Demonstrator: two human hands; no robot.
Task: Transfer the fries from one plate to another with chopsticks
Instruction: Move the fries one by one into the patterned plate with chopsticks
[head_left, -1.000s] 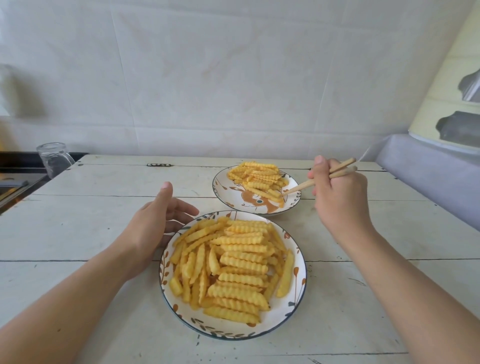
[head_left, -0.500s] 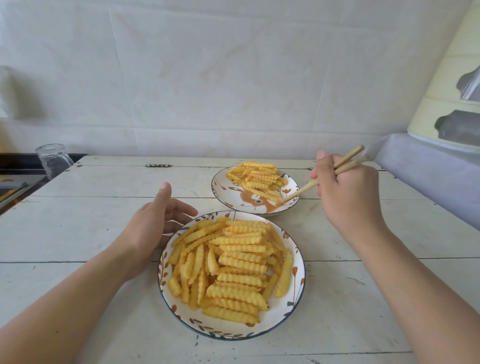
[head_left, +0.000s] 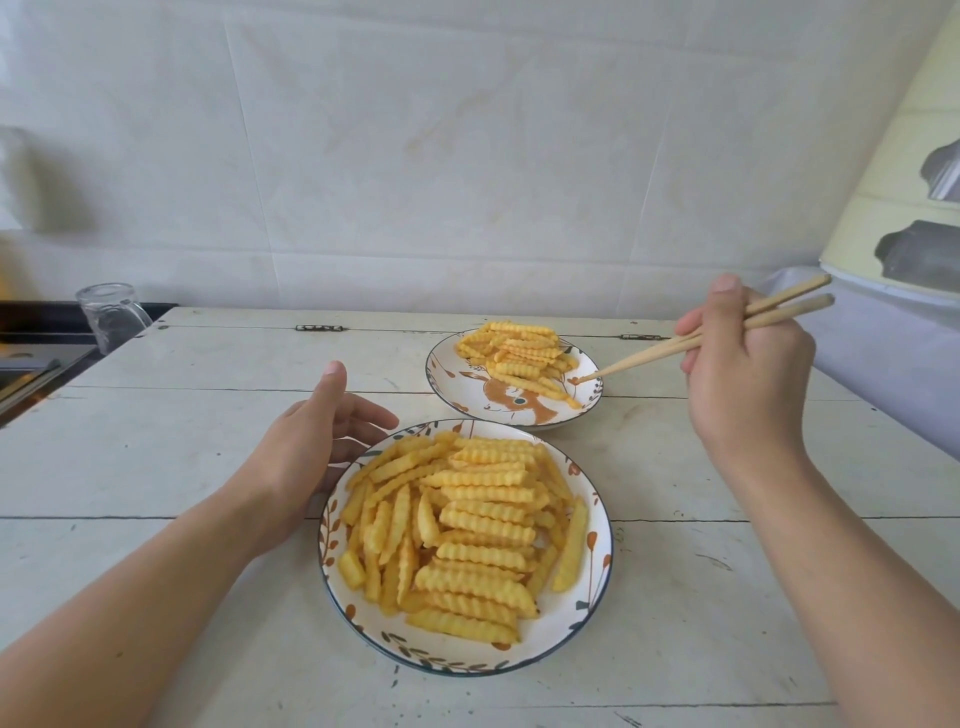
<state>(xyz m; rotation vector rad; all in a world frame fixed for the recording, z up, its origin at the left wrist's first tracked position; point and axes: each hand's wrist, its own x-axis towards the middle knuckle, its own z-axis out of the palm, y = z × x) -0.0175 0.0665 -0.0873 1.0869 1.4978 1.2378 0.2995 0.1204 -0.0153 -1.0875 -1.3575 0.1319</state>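
Head view shows me a white wooden table (head_left: 156, 457) with two plates on it. My near plate (head_left: 597, 571) has a blue rim and leaf pictures, and it is piled high with wavy yellow fries (head_left: 467, 525). My far plate (head_left: 452, 387) sits just behind it, a bit to the right. It has a brown deer picture and a smaller heap of fries (head_left: 519, 356) on its back half.

My right hand (head_left: 743, 384) is up above the table, to the right of the far plate. Its fingers curl round a pair of wooden chopsticks (head_left: 675, 345) and grip them. The thick ends stick out past my hand, up and to the right. The thin tips point down and left, close together, and reach the right edge of the far plate, just beside the fries there. I see no fry between the tips.

My left hand (head_left: 306, 452) rests by the left side of the near plate. Its fingers are spread and loose, and the thumb points up. The fingertips lie right at the plate's rim, but I cannot tell if they touch it. It holds nothing.

I see a clear glass (head_left: 111, 314) standing upside down at the far left edge of the table. Behind the table is a pale tiled wall (head_left: 467, 156).
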